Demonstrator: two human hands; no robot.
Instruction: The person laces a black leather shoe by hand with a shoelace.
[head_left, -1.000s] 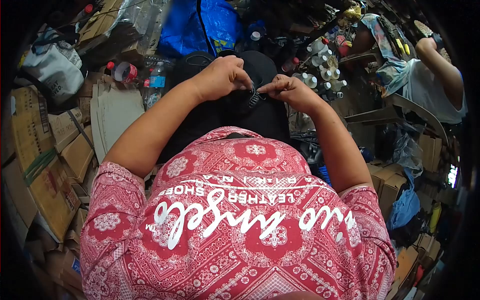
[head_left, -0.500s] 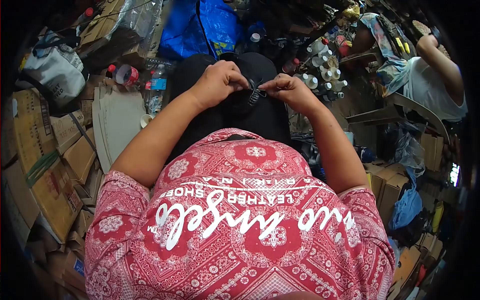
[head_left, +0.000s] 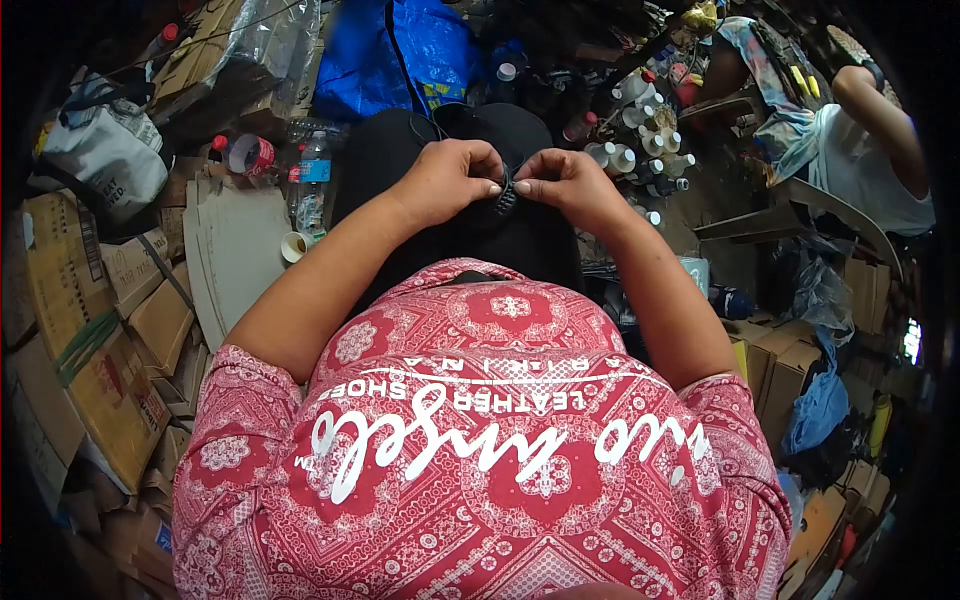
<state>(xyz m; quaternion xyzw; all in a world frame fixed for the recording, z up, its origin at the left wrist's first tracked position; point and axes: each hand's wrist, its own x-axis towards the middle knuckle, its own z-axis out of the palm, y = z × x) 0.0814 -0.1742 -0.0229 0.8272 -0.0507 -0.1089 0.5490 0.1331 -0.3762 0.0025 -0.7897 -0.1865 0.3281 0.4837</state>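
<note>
Over the dark lap [head_left: 400,170], my left hand [head_left: 455,178] pinches a thin black cord at a small dark braided piece [head_left: 505,203]. My right hand [head_left: 562,183] is closed on the same piece from the other side, thumb and forefinger pressed together. The fingertips of both hands are nearly touching. The braided piece hangs just below them, and a loop of black cord [head_left: 428,125] arcs up behind my left hand. Where the cord runs between the fingers is too small to make out.
A blue bag [head_left: 395,60] lies beyond the knees. Plastic bottles [head_left: 312,172] stand at the left, more bottles [head_left: 650,130] at the right. Cardboard [head_left: 95,340] is stacked on the far left. Another person's arm [head_left: 880,125] shows at the upper right.
My hands have come closer together at the braided piece. The black cord now loops up behind my left hand, and my right hand has shifted slightly left.
</note>
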